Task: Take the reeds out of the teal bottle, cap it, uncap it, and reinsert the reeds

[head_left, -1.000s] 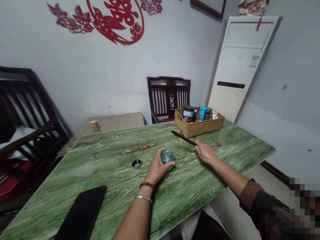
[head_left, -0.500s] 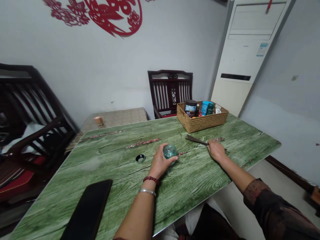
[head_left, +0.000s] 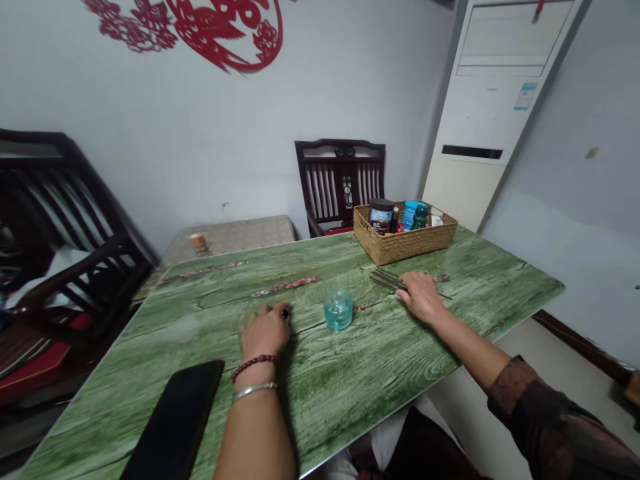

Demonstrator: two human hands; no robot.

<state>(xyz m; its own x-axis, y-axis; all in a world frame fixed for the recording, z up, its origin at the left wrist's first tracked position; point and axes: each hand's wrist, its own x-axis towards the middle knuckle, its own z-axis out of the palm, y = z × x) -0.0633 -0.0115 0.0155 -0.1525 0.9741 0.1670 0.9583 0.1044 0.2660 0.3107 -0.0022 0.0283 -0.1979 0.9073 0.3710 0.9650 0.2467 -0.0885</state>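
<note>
Jar (head_left: 339,312), squat, round, translucent blue-green

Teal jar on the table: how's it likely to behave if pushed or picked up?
The teal jar is see-through and shiny like glass, so it's probably rigid and may break if dropped. Its smooth, rounded wall could be slippery. It stands upright, squat and broad-based, so a gentle low push would likely slide it rather than tip it.

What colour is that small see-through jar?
The see-through jar looks pale blue-green, best seen in the head view.
</note>
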